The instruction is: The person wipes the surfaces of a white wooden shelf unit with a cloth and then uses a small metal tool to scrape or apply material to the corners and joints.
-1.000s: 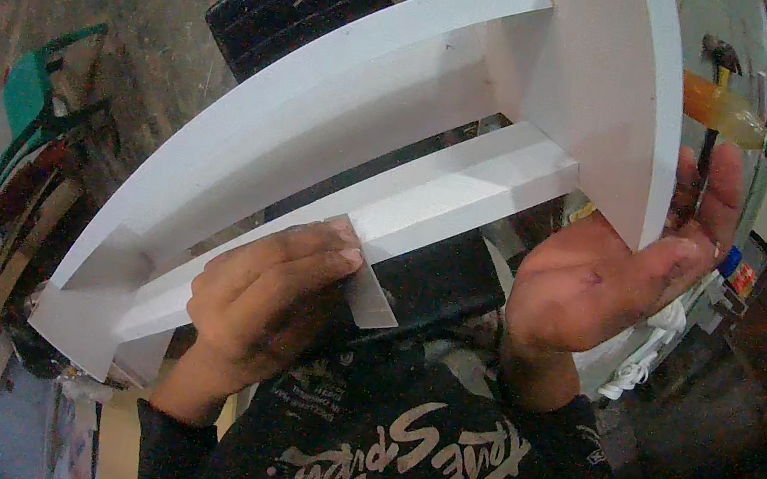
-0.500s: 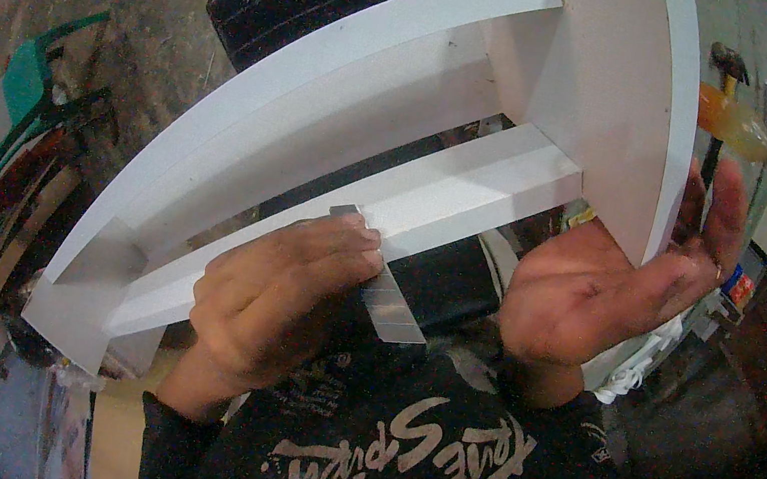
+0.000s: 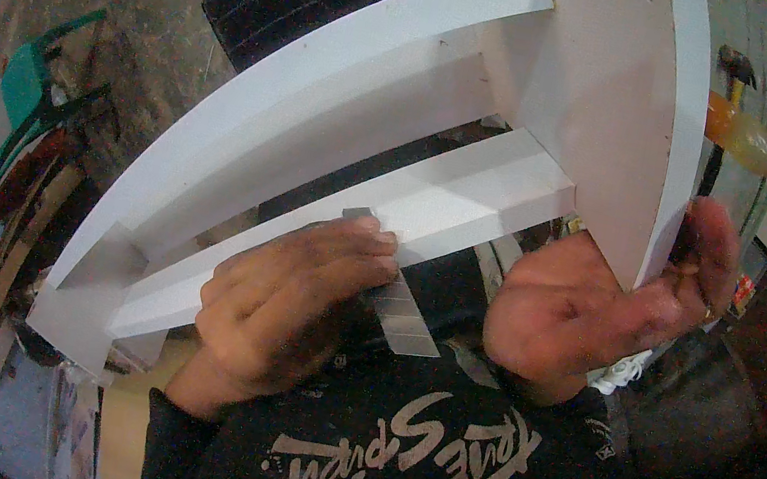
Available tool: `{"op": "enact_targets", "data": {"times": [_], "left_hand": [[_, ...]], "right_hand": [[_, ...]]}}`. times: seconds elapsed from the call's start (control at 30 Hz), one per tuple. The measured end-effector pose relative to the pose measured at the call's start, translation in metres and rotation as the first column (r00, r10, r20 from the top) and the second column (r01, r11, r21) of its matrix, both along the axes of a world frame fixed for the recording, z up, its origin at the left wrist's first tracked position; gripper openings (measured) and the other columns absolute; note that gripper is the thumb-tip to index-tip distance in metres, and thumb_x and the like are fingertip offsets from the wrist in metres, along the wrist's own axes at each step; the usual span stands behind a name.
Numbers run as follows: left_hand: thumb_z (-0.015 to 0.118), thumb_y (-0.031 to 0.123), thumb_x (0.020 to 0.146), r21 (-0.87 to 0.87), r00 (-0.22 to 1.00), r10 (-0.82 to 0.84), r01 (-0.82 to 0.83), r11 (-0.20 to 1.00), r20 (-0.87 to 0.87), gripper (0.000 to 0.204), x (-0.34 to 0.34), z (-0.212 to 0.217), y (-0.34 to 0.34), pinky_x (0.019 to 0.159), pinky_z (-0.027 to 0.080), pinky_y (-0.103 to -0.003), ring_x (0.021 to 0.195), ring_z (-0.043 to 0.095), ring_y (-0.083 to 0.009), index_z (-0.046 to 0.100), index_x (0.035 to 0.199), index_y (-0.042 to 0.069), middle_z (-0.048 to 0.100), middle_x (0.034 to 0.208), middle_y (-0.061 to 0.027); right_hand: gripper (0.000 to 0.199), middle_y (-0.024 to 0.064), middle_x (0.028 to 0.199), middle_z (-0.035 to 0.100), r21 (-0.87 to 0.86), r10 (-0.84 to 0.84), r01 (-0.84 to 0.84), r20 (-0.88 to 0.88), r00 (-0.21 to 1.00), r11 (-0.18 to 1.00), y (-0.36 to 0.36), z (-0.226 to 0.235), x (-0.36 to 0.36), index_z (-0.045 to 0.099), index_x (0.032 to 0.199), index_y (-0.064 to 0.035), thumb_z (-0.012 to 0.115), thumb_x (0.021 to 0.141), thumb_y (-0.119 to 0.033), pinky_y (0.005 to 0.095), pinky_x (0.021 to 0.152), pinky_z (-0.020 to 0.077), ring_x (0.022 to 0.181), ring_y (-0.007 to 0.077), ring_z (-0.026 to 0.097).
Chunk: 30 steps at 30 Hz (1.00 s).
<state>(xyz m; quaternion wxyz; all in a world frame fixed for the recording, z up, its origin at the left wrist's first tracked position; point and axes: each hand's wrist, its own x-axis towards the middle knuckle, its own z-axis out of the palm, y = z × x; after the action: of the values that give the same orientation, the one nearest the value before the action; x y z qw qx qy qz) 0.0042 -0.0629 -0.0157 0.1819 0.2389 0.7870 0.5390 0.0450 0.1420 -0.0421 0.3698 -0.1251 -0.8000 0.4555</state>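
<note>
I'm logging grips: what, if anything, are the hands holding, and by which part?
The left hand grips a thin grey strip toward its upper end; the right hand holds the white frame by the lower corner of its larger end panel.

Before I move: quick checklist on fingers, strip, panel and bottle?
1. Left fingers closed on strip: ok.
2. Strip flat on rail: cannot tell, left fingers cover the contact.
3. Right fingers at panel: ok, by its lower corner.
4. Right grip firm: cannot tell, contact partly hidden.
5. Bottle capped: ok.
6. Whole strip in sight: not ok, its middle is covered.
</note>
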Motion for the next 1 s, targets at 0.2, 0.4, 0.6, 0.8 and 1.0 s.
{"op": "enact_targets", "data": {"times": [0.2, 0.4, 0.6, 0.8, 1.0], "left_hand": [[0.070, -0.006, 0.070, 0.013, 1.000, -0.031, 0.031, 0.999, -0.003, 0.027, -0.001, -0.003, 0.011, 0.087, 0.060, -0.038, 0.097, 0.073, -0.0299, 0.072, 0.097, -0.002, 0.074, 0.099, -0.0169], [0.070, -0.006, 0.071, 0.017, 0.999, -0.008, 0.009, 1.000, -0.032, 0.027, 0.001, -0.006, 0.019, 0.086, 0.060, -0.038, 0.097, 0.073, -0.0300, 0.072, 0.098, -0.002, 0.073, 0.098, -0.0170], [0.072, -0.007, 0.071, 0.027, 0.998, 0.008, -0.007, 1.000, -0.061, 0.027, 0.001, -0.010, 0.028, 0.085, 0.060, -0.037, 0.094, 0.073, -0.0297, 0.072, 0.097, -0.002, 0.074, 0.095, -0.0167], [0.073, -0.007, 0.071, 0.055, 0.999, 0.043, -0.042, 0.998, -0.022, 0.027, 0.005, -0.013, 0.037, 0.083, 0.060, -0.036, 0.093, 0.073, -0.0305, 0.072, 0.098, -0.003, 0.073, 0.095, -0.0187], [0.071, -0.010, 0.070, 0.103, 0.999, 0.031, -0.032, 0.994, 0.013, 0.028, -0.001, -0.012, 0.026, 0.083, 0.059, -0.036, 0.093, 0.073, -0.0313, 0.071, 0.097, -0.004, 0.073, 0.095, -0.0190]], "right_hand": [[0.049, 0.0169, 0.137, 0.046, 0.252, 0.111, -0.094, -0.054, 0.992, 0.963, 0.019, 0.001, 0.001, 0.048, 0.128, 0.0031, 0.033, 0.105, -0.038, 0.0461, 0.114, 0.0278, 0.128, 0.0282, 0.044], [0.054, 0.0185, 0.136, 0.045, 0.228, 0.152, -0.129, -0.083, 0.985, 0.965, 0.021, -0.003, 0.002, 0.047, 0.128, 0.0044, 0.031, 0.104, -0.042, 0.0461, 0.112, 0.0284, 0.125, 0.0290, 0.045], [0.061, 0.0197, 0.134, 0.045, 0.152, 0.224, -0.201, -0.149, 0.963, 0.968, 0.021, -0.009, 0.001, 0.043, 0.130, 0.0058, 0.031, 0.102, -0.047, 0.0463, 0.109, 0.0311, 0.122, 0.0303, 0.045], [0.068, 0.0210, 0.132, 0.044, 0.075, 0.287, -0.277, -0.238, 0.928, 0.958, 0.026, -0.010, -0.001, 0.040, 0.131, 0.0071, 0.030, 0.100, -0.053, 0.0465, 0.106, 0.0337, 0.119, 0.0315, 0.046], [0.075, 0.0223, 0.130, 0.043, 0.049, 0.324, -0.324, -0.272, 0.906, 0.945, 0.021, -0.009, -0.004, 0.036, 0.133, 0.0085, 0.030, 0.099, -0.058, 0.0467, 0.103, 0.0363, 0.116, 0.0327, 0.047]]}}
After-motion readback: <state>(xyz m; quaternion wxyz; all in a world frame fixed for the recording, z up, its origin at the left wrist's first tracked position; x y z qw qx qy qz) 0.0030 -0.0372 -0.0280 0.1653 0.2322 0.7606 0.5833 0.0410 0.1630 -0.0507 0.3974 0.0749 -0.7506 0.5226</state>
